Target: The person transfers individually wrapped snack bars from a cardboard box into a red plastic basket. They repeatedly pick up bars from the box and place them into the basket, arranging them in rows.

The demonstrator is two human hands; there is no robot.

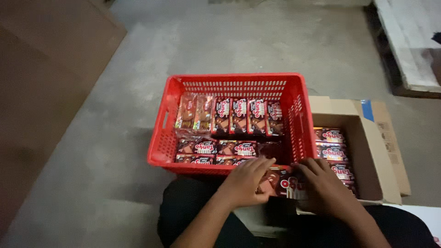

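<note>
On the floor, a red crate (pixel 294 98) is roughly half filled with snack packs (pixel 239 115). Left hand (pixel 245 181) and right hand (pixel 321 186) together clasp one pack (pixel 282 183) at its near rim; the cardboard box (pixel 367 151) holds more.

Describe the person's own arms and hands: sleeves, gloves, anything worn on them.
Both arms are bare as far as the view shows, with no sleeves in sight. The left hand and right hand wear no gloves. No rings, watch or bands are visible, though the light is dim. Dark clothing covers the lap below.
</note>
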